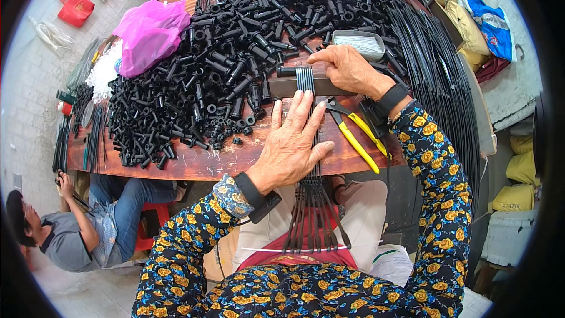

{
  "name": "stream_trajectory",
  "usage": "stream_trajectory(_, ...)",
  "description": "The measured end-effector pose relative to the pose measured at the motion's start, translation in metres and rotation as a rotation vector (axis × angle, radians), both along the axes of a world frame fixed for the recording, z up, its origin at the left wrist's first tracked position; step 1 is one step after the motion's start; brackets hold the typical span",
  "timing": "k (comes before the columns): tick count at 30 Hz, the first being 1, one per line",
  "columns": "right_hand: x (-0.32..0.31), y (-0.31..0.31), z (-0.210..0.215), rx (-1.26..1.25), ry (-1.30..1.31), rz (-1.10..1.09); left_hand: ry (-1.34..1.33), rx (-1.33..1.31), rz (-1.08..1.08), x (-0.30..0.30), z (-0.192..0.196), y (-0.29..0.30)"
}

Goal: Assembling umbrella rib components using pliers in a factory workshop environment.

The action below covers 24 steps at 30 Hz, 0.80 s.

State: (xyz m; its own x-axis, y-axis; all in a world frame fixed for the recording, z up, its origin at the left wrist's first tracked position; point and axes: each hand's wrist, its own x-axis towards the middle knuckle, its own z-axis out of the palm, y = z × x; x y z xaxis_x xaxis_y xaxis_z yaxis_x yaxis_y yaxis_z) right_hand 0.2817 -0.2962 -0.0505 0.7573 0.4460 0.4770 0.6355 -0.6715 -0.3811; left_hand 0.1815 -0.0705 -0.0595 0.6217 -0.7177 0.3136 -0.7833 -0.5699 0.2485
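My left hand (pixel 288 144) lies palm down with its fingers spread, pressing on a row of thin black rods (pixel 304 76). The rods run side by side across a dark brown block (pixel 338 87) on the table. Their near ends fan out over my lap, with thicker black tips (pixel 318 241) by a thin white stick (pixel 253 249). My right hand (pixel 350 70) is curled beside the far ends of the rods, index finger and thumb drawn in; whatever they pinch is too small to make out. Yellow-handled pliers (pixel 356 135) lie to the right of my left hand.
Black tubular parts (pixel 235 65) are heaped over the wooden table (pixel 247 159). A tray of thin white pieces (pixel 360 44) stands beyond my right hand. Long black rods (pixel 435 65) lie at right, a pink plastic bag (pixel 153 32) at left. Another person (pixel 88 229) sits at lower left.
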Motion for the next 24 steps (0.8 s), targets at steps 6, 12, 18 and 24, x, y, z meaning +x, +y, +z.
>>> stream_trajectory(6, -0.001, 0.010, 0.011, 0.037, 0.015, -0.089, 0.010, -0.006, 0.007, 0.000, 0.000, 0.003)
stream_trajectory(12, 0.007, 0.022, 0.013, 0.071, -0.001, -0.062, -0.002, 0.018, 0.016, 0.000, -0.001, 0.003)
stream_trajectory(18, 0.009, 0.024, 0.011, 0.098, 0.024, -0.063, 0.017, 0.011, 0.022, 0.000, 0.001, 0.001)
stream_trajectory(24, 0.007, 0.023, 0.013, 0.096, 0.014, -0.081, 0.031, 0.006, -0.008, 0.002, -0.001, 0.005)
